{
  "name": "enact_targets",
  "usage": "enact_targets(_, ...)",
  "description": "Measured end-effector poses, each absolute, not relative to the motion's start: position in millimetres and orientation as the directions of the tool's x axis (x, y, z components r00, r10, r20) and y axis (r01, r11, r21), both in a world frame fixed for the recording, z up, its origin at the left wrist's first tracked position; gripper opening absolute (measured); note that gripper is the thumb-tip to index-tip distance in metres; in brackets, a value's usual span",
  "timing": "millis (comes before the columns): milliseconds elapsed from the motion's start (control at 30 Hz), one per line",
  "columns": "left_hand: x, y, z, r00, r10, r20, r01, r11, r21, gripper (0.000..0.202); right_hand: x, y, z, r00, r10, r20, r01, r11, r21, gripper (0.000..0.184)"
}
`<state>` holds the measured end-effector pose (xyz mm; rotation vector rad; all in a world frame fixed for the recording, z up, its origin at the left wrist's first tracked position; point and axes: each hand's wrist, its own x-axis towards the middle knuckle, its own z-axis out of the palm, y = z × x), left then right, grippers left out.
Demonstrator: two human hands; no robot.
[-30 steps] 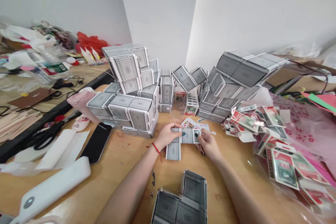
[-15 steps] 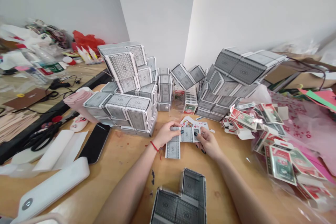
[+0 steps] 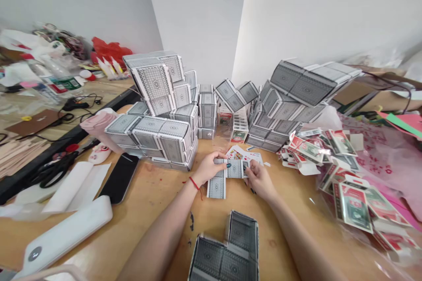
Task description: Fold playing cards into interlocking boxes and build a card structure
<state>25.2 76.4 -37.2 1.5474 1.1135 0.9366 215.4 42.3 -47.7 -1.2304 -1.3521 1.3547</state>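
Right hand (image 3: 260, 180) shifting slightly, fingers (image 3: 249, 170) now curling over right end of carton blank (image 3: 234, 169), gripping it. Left hand (image 3: 209, 169) grasping blank's left part, fingertips on top. Blank lying flat on table (image 3: 154, 215) between hands, tab pointing 6 o'clock. Playing cards (image 3: 242, 154) spreading out at 12 o'clock, touching blank. Box stacks (image 3: 154, 83) towering farther at 12, folded boxes (image 3: 224, 250) sitting at 6, red-green cartons (image 3: 343, 149) piling at 3, scissors (image 3: 52, 173) lying at 9.

Card stacks (image 3: 173, 147) wall rear; red packs (image 3: 343, 204) block right
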Motion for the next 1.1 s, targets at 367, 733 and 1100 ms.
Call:
enact_targets(367, 28.3, 76.5, -35.6, 0.188, 0.982, -0.007, 0.188, -0.029, 0.982, 0.022, 216.3, 41.1, -40.7, -0.134, 0.987, -0.09, 0.039, -0.086, -0.996, 0.032)
enact_targets(733, 30.1, 74.3, -36.1, 0.192, 0.981, 0.02, 0.191, -0.057, 0.98, 0.021, 212.2, 42.7, -43.1, -0.117, 0.987, -0.111, 0.028, -0.109, -0.994, 0.032)
enact_targets(1100, 30.6, 74.8, -37.2, 0.189, 0.981, 0.039, 0.192, -0.075, 0.979, 0.022, 212.2, 44.4, -39.7, -0.134, 0.98, -0.15, -0.019, -0.154, -0.988, 0.031)
